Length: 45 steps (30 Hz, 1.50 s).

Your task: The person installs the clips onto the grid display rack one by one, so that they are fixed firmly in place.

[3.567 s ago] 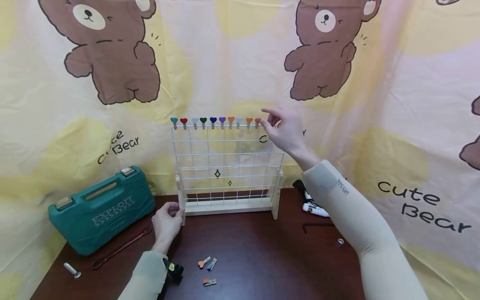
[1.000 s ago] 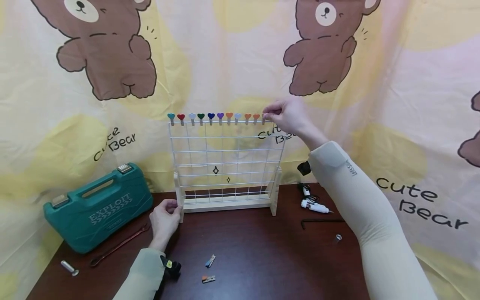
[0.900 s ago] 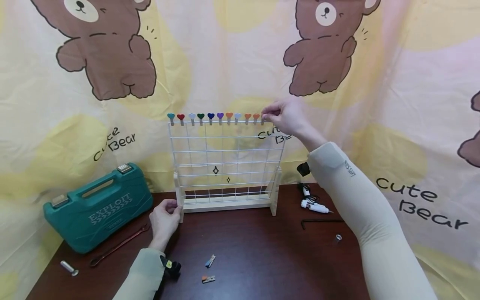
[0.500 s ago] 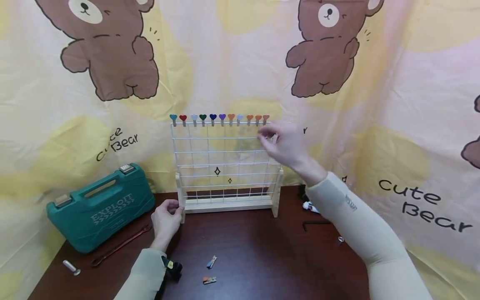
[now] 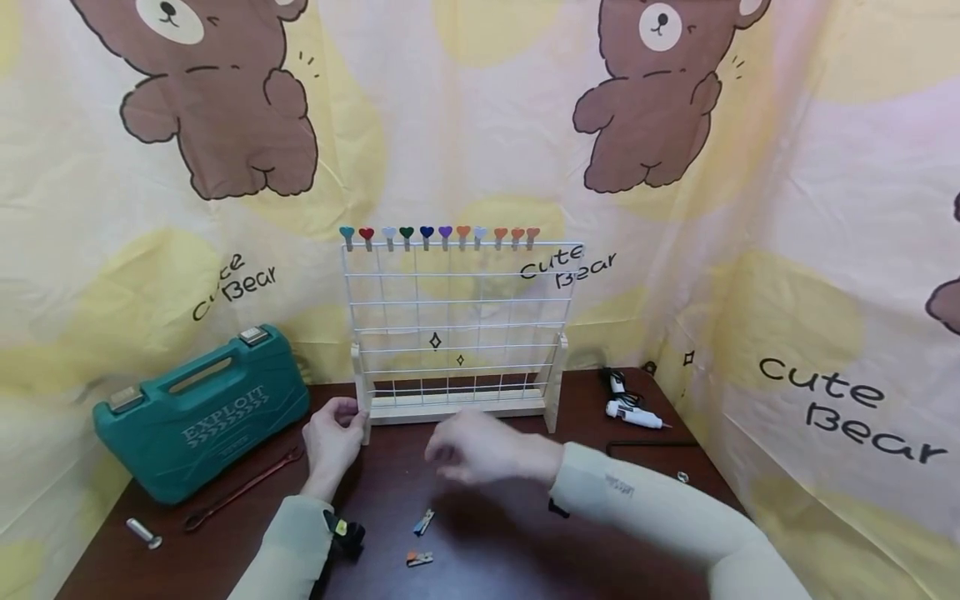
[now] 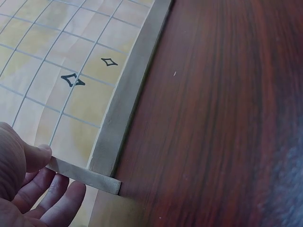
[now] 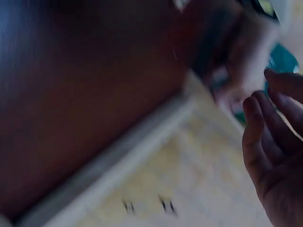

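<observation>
A white wire grid rack (image 5: 457, 324) stands on wooden feet. Along its top wire sits a row of several small clothespins with coloured hearts, ending on the right with an orange-heart clothespin (image 5: 532, 236). My left hand (image 5: 332, 440) pinches the rack's left wooden foot; the left wrist view shows thumb and fingers on either side of this wooden foot (image 6: 87, 176). In front of the rack my right hand (image 5: 483, 450) hovers over the table, its fingers loosely bent around nothing. Nearer me lie a blue clothespin (image 5: 423, 522) and an orange clothespin (image 5: 419, 558).
On the left stand a green tool case (image 5: 206, 417), a red wrench (image 5: 243, 488) and a bolt (image 5: 144, 533). At the right lie a white glue gun (image 5: 633, 415), a black hex key (image 5: 648, 443) and a small metal piece (image 5: 682, 477). A bear-print curtain (image 5: 480, 125) hangs behind.
An orange clothespin from the table now sits at the right end of the row. My right hand has let go of it and come down left toward the table. The left hand stays put.
</observation>
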Tool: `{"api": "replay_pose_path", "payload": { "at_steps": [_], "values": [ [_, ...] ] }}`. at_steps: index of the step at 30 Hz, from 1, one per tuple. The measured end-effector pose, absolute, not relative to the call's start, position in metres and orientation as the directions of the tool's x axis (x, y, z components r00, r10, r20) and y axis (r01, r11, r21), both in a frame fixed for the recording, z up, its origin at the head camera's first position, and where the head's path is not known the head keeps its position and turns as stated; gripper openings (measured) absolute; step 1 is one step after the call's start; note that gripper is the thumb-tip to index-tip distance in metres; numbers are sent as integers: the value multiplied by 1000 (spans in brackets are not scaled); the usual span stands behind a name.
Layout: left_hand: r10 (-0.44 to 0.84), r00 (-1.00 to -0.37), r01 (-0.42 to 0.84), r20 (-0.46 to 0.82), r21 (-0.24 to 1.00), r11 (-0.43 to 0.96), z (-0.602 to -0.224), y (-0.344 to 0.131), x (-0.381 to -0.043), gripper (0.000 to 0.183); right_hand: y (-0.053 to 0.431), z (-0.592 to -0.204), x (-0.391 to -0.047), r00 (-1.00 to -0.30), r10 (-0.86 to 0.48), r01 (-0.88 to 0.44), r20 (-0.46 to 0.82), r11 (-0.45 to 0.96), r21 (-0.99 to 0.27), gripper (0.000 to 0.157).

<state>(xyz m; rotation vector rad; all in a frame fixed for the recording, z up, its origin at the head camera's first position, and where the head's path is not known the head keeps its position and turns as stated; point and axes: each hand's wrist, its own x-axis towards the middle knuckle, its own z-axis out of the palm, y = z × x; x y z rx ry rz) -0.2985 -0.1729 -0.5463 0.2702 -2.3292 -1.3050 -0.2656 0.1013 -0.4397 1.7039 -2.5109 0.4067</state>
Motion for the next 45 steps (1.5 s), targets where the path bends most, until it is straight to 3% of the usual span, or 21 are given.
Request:
{"api": "replay_pose_path", "payload": {
  "at_steps": [4,9,16,26,31,36,42,45],
  "values": [
    [-382,-875,54,298,844,534,-546,-173,-298,15,76,-476,-258,-301,-953,-953,30,300,-40,21],
    [-378,-877,58,298,845,532,-547,-172,-298,16,59,-510,-250,-284,-952,-959,-112,283,29,29],
    [-377,-874,64,308,841,538,-548,-173,-299,15,57,-514,-250,-289,-947,-951,-136,301,-72,29],
    [-375,-874,64,310,837,543,-547,-173,-298,15,93,-485,-271,-344,-939,-876,17,315,-365,26],
    [-374,-873,67,314,836,545,-546,-174,-298,15,124,-448,-281,-427,-899,-803,96,328,-497,21],
    [-381,-876,50,296,841,538,-545,-174,-297,16,160,-402,-293,-557,-809,-746,187,389,-540,15],
    [-380,-876,55,298,843,535,-546,-173,-297,16,201,-336,-308,-751,-592,-605,291,442,-663,12],
    [-377,-875,60,302,842,535,-546,-173,-298,16,218,-298,-318,-792,-475,-595,384,460,-659,13]
  ]
}}
